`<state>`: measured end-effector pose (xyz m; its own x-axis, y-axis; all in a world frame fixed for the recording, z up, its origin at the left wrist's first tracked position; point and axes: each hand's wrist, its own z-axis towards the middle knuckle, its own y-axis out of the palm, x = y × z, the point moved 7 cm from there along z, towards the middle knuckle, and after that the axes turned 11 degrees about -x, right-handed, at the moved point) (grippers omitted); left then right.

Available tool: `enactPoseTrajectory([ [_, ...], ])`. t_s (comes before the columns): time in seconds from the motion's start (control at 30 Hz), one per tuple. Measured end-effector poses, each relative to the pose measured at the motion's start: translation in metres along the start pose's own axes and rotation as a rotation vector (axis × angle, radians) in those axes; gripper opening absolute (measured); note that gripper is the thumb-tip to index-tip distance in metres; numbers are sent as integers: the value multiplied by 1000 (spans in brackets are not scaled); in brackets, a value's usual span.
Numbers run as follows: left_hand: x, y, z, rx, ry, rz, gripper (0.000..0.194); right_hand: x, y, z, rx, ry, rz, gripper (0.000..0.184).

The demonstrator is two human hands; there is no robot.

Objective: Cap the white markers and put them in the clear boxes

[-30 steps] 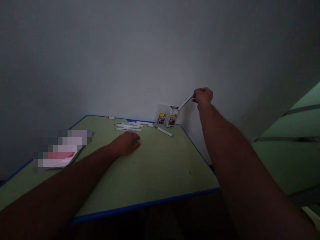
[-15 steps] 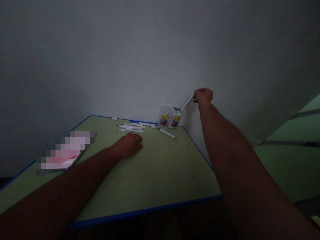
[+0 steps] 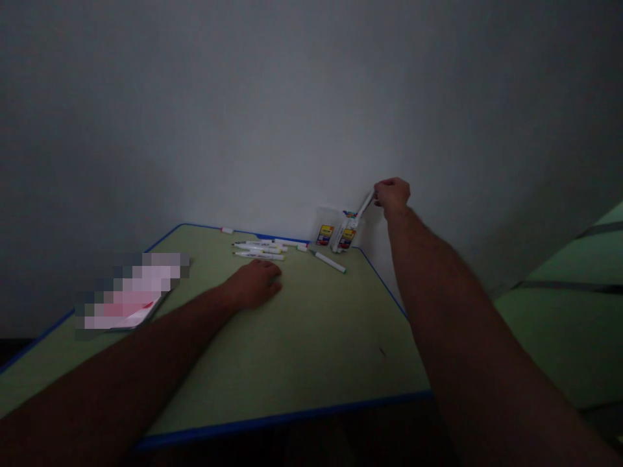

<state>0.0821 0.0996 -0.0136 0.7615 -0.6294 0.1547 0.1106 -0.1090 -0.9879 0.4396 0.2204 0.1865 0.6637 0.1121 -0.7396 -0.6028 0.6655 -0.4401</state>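
Right of centre, a white marker (image 3: 366, 203) slants from the right hand (image 3: 393, 192) down to the mouth of a clear case (image 3: 346, 237) with coloured ends showing; the fingers pinch its upper end. That long, tilted hold could tip the narrow case or knock the other clear case (image 3: 325, 234) beside it, if the marker pushes sideways. The left hand (image 3: 256, 283) lies palm down near centre, fingers loosely spread, close to the loose markers (image 3: 259, 256); a slide forward could set them rolling. Whether the marker's lower end is inside the case is hard to tell in the dimness; the left palm is hidden, pixelation masks a booklet (image 3: 139, 318) at left, and both forearms are cut off below.
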Motion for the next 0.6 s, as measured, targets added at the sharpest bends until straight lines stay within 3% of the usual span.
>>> enactPoseTrajectory([
  [0.37,-2,1,1,26,11,0,48,20,23,-16,-110,61,-135,18],
  [0.6,-2,1,1,22,13,-10,47,31,44,-16,-231,-36,-346,21],
])
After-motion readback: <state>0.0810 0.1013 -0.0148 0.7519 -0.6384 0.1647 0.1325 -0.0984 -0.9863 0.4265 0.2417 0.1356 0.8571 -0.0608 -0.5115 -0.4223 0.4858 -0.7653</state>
